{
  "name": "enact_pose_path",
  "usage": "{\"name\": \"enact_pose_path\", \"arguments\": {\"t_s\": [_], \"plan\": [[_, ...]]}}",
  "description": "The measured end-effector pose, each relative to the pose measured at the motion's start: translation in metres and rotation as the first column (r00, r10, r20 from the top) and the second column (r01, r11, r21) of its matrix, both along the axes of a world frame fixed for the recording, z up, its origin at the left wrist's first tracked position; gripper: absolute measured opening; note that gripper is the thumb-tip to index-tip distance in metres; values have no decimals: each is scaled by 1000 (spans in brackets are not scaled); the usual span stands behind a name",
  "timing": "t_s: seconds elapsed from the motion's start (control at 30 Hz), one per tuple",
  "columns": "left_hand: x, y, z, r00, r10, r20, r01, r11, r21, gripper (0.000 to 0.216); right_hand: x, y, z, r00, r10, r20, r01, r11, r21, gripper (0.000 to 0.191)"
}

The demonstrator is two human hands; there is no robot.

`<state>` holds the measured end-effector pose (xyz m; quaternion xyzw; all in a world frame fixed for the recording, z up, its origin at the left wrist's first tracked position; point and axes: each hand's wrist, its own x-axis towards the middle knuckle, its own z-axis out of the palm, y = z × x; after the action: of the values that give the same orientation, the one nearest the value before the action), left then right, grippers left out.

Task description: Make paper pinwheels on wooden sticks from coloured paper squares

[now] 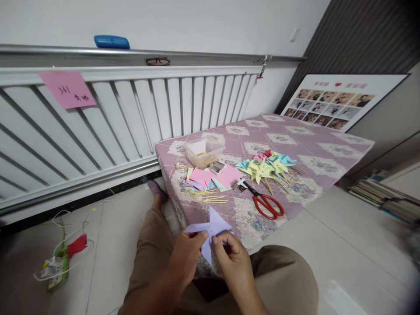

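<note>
Between my two hands is a purple paper pinwheel, its blades folded toward the middle. My left hand pinches its left side between thumb and fingers. With thumb and fingertips closed near the pinwheel's center, my right hand grips the lower right part; whether a pin is between those fingers cannot be made out. Just beyond lie thin wooden sticks and red-handled scissors. Sheets of colored paper lie behind the sticks. Finished pinwheels in yellow, blue and red are heaped to the right.
A flowered cloth covers the table. On it stands a clear plastic box with sticks inside. A white radiator runs behind, and a photo board leans at the right. A power strip with cables lies on the floor at left.
</note>
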<state>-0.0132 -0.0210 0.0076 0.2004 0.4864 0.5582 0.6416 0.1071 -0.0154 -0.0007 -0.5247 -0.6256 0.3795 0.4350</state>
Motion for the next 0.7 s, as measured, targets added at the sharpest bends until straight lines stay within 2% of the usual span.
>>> {"name": "enact_pose_path", "arguments": {"t_s": [0.23,0.47,0.7], "plan": [[2,0,2,983,5,-183,-13,999,-45,17,-1,-1,4,999,-21,48,19,999,33,29],[3,-1,5,983,35,-182,-33,999,13,19,-1,-3,3,998,6,56,-9,999,46,27],[-12,9,-10,979,38,-199,-33,999,30,17,11,-8,-3,997,34,-74,-37,999,-39,18]]}}
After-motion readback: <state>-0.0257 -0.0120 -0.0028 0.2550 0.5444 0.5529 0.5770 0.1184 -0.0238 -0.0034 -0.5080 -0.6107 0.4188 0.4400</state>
